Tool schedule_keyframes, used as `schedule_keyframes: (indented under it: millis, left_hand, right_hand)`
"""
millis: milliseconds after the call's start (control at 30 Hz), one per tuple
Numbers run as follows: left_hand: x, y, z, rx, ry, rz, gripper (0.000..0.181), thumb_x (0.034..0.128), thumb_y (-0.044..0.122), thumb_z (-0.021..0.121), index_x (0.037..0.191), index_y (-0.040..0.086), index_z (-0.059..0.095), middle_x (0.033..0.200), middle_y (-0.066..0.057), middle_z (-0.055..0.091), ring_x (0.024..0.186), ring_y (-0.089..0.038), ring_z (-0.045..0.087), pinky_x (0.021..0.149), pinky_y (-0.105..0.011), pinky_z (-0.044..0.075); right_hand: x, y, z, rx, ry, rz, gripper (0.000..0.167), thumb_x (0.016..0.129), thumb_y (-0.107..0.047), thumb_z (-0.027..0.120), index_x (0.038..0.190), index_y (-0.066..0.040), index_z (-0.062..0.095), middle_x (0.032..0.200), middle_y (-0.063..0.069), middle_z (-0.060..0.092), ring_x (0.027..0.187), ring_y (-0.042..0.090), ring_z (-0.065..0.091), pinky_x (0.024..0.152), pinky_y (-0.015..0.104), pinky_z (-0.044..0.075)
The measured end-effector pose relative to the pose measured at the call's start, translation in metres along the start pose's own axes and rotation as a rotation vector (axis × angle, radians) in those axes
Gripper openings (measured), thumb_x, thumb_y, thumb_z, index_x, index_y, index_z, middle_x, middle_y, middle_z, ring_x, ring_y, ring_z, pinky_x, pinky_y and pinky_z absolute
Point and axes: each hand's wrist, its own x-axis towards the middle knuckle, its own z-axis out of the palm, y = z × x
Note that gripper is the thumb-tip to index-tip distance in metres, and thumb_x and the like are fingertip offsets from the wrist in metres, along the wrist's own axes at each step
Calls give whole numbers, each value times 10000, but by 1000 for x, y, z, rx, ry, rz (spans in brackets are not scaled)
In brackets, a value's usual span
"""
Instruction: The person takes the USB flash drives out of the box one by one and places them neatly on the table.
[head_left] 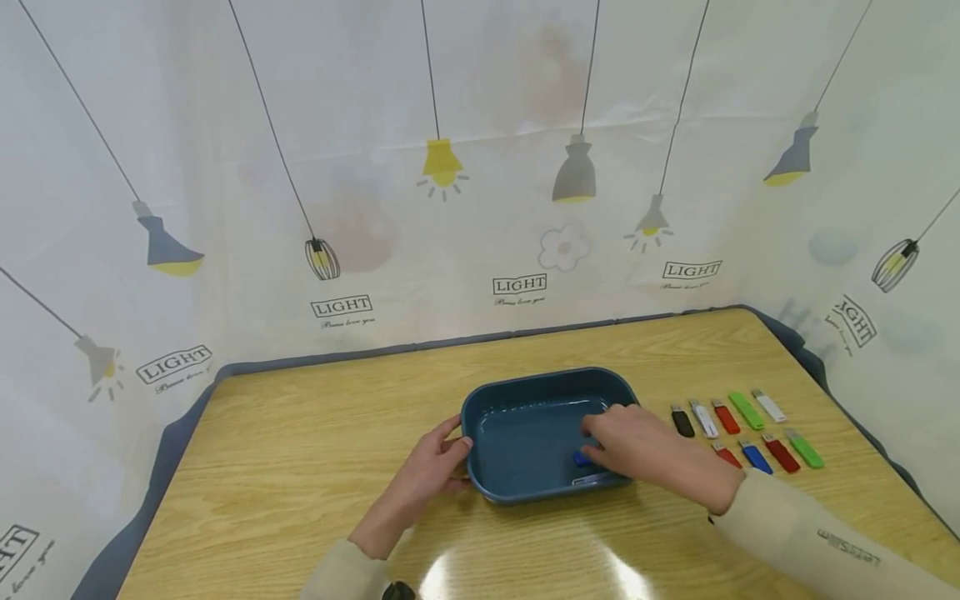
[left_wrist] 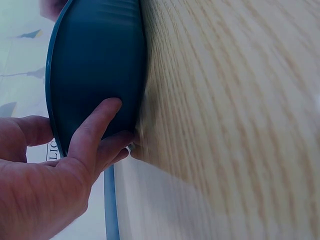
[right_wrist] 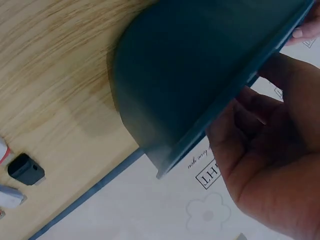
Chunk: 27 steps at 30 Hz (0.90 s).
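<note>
A dark teal tray (head_left: 517, 442) stands on the wooden table. My left hand (head_left: 429, 462) grips its left end, thumb at the rim and fingers against the outer wall, as the left wrist view of the tray wall (left_wrist: 95, 60) also shows. Over the tray's right side reaches my right hand (head_left: 630, 437), fingers bent down inside. A blue USB stick (head_left: 581, 458) shows at the thumb tip, low in the tray; whether it is pinched or only touched is hidden. Close to the tray's near wall lies a pale, slim USB stick (head_left: 588, 480). The tray wall covers the right fingertips in the right wrist view.
Right of the tray, several USB sticks lie in two rows, among them a black one (head_left: 682, 422), a green one (head_left: 746, 410), a blue one (head_left: 756, 457) and a dark red one (head_left: 782, 453). A white printed curtain (head_left: 465, 250) surrounds the table (head_left: 300, 467).
</note>
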Motion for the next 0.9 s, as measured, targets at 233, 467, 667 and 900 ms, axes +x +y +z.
schedule_keyframes:
  millis: [233,467,667,900]
  left_hand:
    - [0,0,0,-4,3,2,596,1109,150,441,1617,-52,203,1487,-365,464,1150,-397,674,880,-505,603]
    - [-2,1,1,-7,-1,5,591,1111,144,433,1615,-59,198,1495,-374,448,1162,-413,666,883,-511,600]
    - [-2,2,1,-8,0,4,592,1111,143,436,1616,-55,200,1498,-377,441,1171,-420,659,885,-509,600]
    - [-1,1,1,-7,2,-2,593,1110,143,437,1618,-52,200,1493,-373,450,1157,-413,668,877,-514,601]
  right_hand:
    - [7,-3,6,57,-118,57,110,958,-191,748,970,-87,715,685,-23,556,538,108,487,531,305,398]
    - [9,-3,9,80,-118,28,220,959,-161,742,808,-139,583,610,-45,361,534,94,318,537,278,245]
    - [14,-3,8,48,-106,-24,146,947,-160,754,850,-135,648,709,-23,529,631,128,445,566,313,371]
    - [19,-2,7,51,-123,0,108,936,-152,770,979,-101,685,884,30,608,743,175,543,620,359,489]
